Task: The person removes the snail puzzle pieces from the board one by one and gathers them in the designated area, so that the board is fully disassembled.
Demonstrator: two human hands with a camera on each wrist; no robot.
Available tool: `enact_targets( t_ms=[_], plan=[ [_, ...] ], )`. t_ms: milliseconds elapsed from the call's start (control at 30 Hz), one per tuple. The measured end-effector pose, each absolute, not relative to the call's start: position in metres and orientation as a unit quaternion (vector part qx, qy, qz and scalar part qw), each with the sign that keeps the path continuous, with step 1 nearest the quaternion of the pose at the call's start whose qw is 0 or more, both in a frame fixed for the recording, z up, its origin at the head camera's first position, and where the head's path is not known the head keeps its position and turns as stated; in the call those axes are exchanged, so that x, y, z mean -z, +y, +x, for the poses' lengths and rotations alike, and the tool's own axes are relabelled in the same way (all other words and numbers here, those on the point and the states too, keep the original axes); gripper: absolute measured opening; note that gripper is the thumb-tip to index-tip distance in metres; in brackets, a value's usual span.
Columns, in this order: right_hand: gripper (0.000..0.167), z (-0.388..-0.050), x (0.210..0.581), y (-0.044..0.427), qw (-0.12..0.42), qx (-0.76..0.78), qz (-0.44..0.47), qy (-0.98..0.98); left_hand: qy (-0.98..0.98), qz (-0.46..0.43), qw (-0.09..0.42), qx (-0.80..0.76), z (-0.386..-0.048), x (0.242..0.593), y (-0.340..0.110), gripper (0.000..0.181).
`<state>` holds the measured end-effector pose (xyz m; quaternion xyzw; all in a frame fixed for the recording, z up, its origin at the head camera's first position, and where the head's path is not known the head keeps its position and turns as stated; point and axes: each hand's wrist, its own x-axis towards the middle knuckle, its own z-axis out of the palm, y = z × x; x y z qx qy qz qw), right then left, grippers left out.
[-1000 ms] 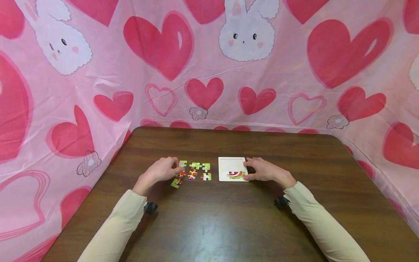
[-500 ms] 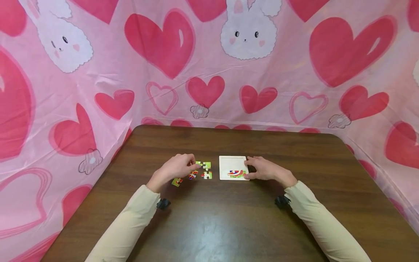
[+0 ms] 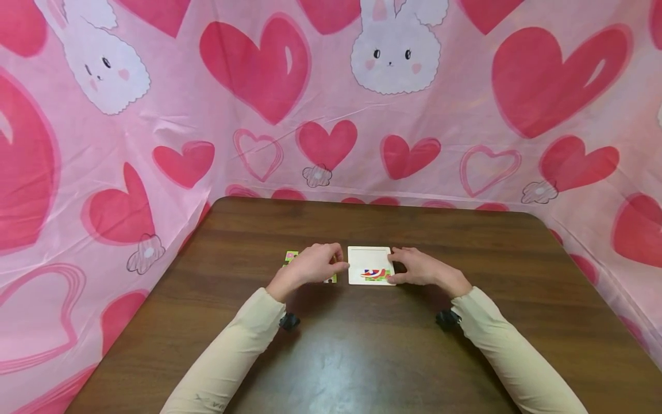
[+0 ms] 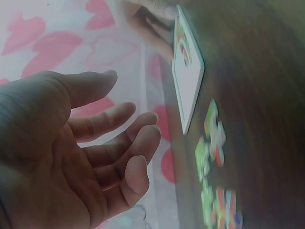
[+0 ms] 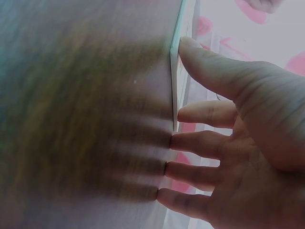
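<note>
A white square puzzle tray [image 3: 364,259] lies on the table, with a strip of colourful puzzle pieces [image 3: 376,276] set along its near right side. My right hand [image 3: 420,268] rests at the tray's right edge. In the right wrist view its thumb [image 5: 205,64] lies on the rim and its straight fingers touch the edge and the tabletop. Just left of the tray hovers my left hand [image 3: 315,263], its fingers loosely bent and nothing visible between them in the left wrist view. Below it are loose green and red puzzle pieces [image 4: 202,160], mostly hidden from the head view.
The brown wooden table [image 3: 331,345] extends around the tray on every side. Behind it hangs a pink cloth [image 3: 331,75] with hearts and rabbits. A black wrist camera [image 3: 289,321] sits under the left wrist, another [image 3: 447,319] under the right.
My left hand has moved right across the loose pieces to the tray's left side, covering most of them and uncovering one at the far left. My right hand has stayed at the tray.
</note>
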<state>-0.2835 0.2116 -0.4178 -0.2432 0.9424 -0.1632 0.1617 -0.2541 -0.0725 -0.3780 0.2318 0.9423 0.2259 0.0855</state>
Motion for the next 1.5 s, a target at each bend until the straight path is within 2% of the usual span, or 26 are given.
enact_targets(
  t_ms=[467, 800, 1500],
  plan=[
    [0.061, -0.285, 0.416, 0.213, 0.155, 0.161, -0.258, 0.94, 0.944, 0.253, 0.081, -0.193, -0.264, 0.397, -0.025, 0.025],
    [0.065, -0.284, 0.415, 0.212, 0.149, 0.159, -0.261, 0.94, 0.956, 0.249, 0.091, -0.128, -0.265, 0.406, -0.009, 0.032],
    [0.065, -0.285, 0.418, 0.213, 0.14, 0.153, -0.277, 0.938, 0.959, 0.253, 0.094, -0.089, -0.275, 0.414, 0.011, 0.017]
  ],
)
